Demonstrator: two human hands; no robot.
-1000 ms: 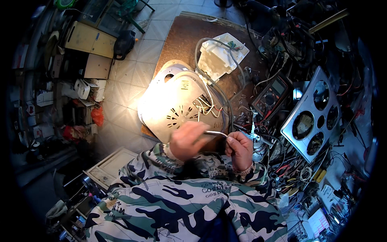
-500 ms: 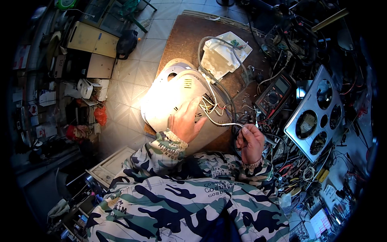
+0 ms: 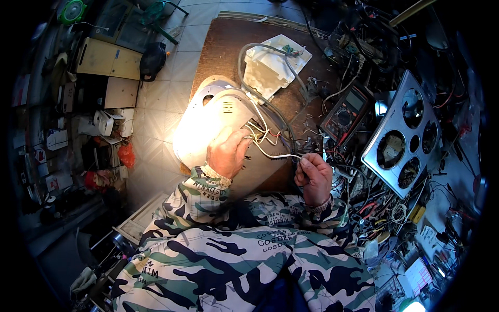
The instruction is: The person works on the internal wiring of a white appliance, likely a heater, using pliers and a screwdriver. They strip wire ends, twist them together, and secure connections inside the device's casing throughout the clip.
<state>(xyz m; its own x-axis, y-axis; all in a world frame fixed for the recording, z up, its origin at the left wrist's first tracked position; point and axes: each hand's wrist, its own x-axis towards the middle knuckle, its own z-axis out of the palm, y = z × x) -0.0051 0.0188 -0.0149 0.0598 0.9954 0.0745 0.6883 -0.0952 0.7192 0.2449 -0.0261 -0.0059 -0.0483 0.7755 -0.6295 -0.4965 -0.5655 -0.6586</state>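
Note:
A pale, rounded metal appliance housing (image 3: 228, 117) with vent slots lies on the brown table, its left part washed out by bright light. From its opening comes a bundle of thin white and coloured wires (image 3: 262, 135). My left hand (image 3: 226, 153) rests over the housing, its fingertips drawn together on the wires at the opening; the exact wire is hard to make out. Between thumb and forefinger, my right hand (image 3: 315, 179) pinches the white cable (image 3: 280, 155) that runs from the bundle. A thick grey cord (image 3: 278, 112) curves past the housing's right side.
Behind the housing sits an off-white plastic casing (image 3: 273, 67). To the right are a multimeter (image 3: 344, 115), a silver cooktop panel with round holes (image 3: 403, 140), and a crowded heap of tools and wires (image 3: 384, 213). The brown table (image 3: 218, 47) extends to the back.
My left hand's fingers have closed in from a spread pose on the housing to the wires. My right hand keeps its pinch on the white cable. The whole view has shifted slightly.

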